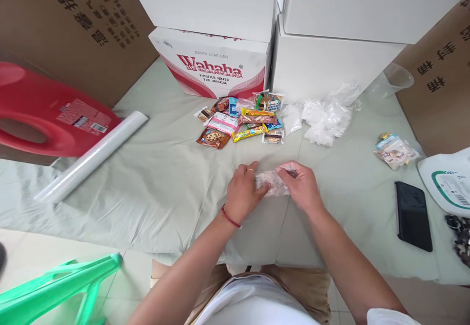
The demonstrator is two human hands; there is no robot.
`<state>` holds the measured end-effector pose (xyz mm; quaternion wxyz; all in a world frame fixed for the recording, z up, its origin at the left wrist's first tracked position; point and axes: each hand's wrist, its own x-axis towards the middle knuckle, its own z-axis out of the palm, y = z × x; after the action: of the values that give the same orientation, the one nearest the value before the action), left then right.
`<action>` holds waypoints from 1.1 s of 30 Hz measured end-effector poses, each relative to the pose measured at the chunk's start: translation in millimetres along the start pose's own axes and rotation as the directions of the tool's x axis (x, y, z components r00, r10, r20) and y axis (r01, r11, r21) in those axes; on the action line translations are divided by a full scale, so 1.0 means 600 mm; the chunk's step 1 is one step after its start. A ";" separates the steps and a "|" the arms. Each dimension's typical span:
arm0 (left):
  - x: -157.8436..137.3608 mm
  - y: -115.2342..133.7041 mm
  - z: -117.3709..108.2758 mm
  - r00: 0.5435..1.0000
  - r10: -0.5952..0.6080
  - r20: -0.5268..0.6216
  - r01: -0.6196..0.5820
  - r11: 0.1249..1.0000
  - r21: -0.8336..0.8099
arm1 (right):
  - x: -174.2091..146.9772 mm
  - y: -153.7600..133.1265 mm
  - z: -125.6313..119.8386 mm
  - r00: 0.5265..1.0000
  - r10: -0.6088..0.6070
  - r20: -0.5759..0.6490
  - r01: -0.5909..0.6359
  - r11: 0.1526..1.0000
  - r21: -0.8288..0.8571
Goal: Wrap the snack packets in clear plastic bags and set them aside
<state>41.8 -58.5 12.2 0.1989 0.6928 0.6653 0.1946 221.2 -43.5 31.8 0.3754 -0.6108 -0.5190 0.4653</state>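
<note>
A crinkled clear plastic bag (273, 182) lies low over the cloth-covered table, held between my two hands. My left hand (244, 188), with a red cord bracelet at the wrist, grips its left end, thumb across the front. At the right end, my right hand (299, 183) pinches the plastic between thumb and fingers. Whether something is inside the bag, I cannot make out. Just beyond the hands is a heap of wrapped snacks (253, 119), among them a brown cookie packet (213, 138) and a yellow stick-shaped packet (250, 133). A pile of crumpled clear bags (326, 122) sits beside them.
White boxes (216, 65) stand along the back, brown cartons (73, 31) at both sides. To the left are a red jug (51, 114) and a plastic film roll (93, 156). A phone (413, 216) and small packets (396, 151) lie right. A green stool (62, 286) stands below.
</note>
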 end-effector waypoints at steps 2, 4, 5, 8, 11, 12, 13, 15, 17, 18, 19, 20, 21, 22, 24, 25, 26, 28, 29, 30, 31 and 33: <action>0.002 -0.001 0.001 0.996 -0.025 0.083 0.028 0.999 -0.030 | -0.001 -0.009 0.032 0.999 -0.026 0.047 0.025 1.000 0.014; 0.003 0.002 -0.001 0.989 -0.055 0.139 0.063 0.997 -0.054 | -0.001 -0.012 0.061 0.993 -0.074 0.086 0.078 0.996 -0.041; 0.004 0.003 -0.004 0.986 -0.062 0.154 0.074 0.995 -0.073 | -0.001 -0.011 0.071 0.990 -0.101 0.103 0.109 0.991 -0.082; 0.007 -0.004 -0.022 0.975 -0.014 0.220 0.062 0.975 -0.212 | -0.002 -0.006 0.084 0.973 -0.168 0.156 0.197 0.961 -0.195; 0.012 -0.027 -0.046 0.929 0.075 0.362 0.129 0.852 -0.507 | -0.013 -0.001 0.081 0.947 -0.233 0.222 0.295 0.905 -0.308; 0.014 -0.034 -0.053 0.908 0.079 0.412 0.206 0.771 -0.603 | -0.021 0.000 0.080 0.933 -0.258 0.250 0.335 0.876 -0.347; 0.014 -0.041 -0.058 0.889 0.064 0.454 0.294 0.678 -0.673 | -0.031 0.001 0.081 0.916 -0.284 0.282 0.379 0.842 -0.384; 0.014 -0.048 -0.062 0.860 0.005 0.510 0.430 0.532 -0.730 | -0.056 0.007 0.086 0.879 -0.326 0.347 0.463 0.756 -0.463; 0.013 -0.048 -0.057 0.868 -0.057 0.493 0.442 0.542 -0.715 | -0.084 0.017 0.097 0.851 -0.345 0.396 0.522 0.647 -0.556; 0.012 -0.047 -0.052 0.888 -0.081 0.453 0.407 0.599 -0.690 | -0.098 0.024 0.102 0.843 -0.351 0.407 0.537 0.595 -0.598; 0.011 -0.045 -0.046 0.911 -0.094 0.402 0.356 0.670 -0.651 | -0.112 0.031 0.107 0.838 -0.355 0.416 0.546 0.552 -0.630; 0.010 -0.043 -0.040 0.932 -0.097 0.348 0.302 0.738 -0.603 | -0.124 0.038 0.110 0.833 -0.356 0.425 0.554 0.519 -0.651; 0.010 -0.042 -0.034 0.949 -0.096 0.300 0.255 0.792 -0.555 | -0.135 0.044 0.111 0.825 -0.356 0.439 0.565 0.496 -0.659; 0.009 -0.042 -0.028 0.960 -0.092 0.263 0.222 0.826 -0.519 | -0.146 0.049 0.109 0.813 -0.356 0.462 0.583 0.480 -0.656; 0.009 -0.042 -0.020 0.972 -0.090 0.219 0.190 0.851 -0.491 | -0.162 0.054 0.095 0.775 -0.353 0.524 0.632 0.459 -0.624; 0.008 -0.043 -0.017 0.974 -0.094 0.206 0.187 0.850 -0.492 | -0.167 0.055 0.084 0.751 -0.354 0.557 0.659 0.454 -0.600; 0.008 -0.044 -0.015 0.974 -0.103 0.200 0.192 0.845 -0.499 | -0.171 0.055 0.070 0.724 -0.354 0.592 0.686 0.457 -0.566; 0.007 -0.045 -0.012 0.968 -0.131 0.214 0.227 0.819 -0.527 | -0.172 0.054 0.040 0.669 -0.374 0.643 0.729 0.502 -0.466; 0.007 -0.045 -0.011 0.961 -0.148 0.232 0.254 0.800 -0.543 | -0.169 0.054 0.025 0.660 -0.401 0.636 0.730 0.541 -0.417; 0.008 -0.044 -0.010 0.954 -0.166 0.250 0.282 0.777 -0.562 | -0.164 0.053 0.012 0.672 -0.436 0.598 0.719 0.577 -0.388; 0.008 -0.043 -0.010 0.947 -0.180 0.267 0.307 0.755 -0.579 | -0.156 0.053 0.002 0.701 -0.471 0.535 0.699 0.602 -0.386; 0.010 -0.039 -0.008 0.937 -0.201 0.287 0.339 0.722 -0.603 | -0.135 0.053 -0.007 0.758 -0.519 0.396 0.653 0.604 -0.457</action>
<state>19.7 -51.7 4.1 0.5168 0.4931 0.6282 0.3084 231.8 -129.0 17.4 0.2463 -0.4317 -0.8436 0.2030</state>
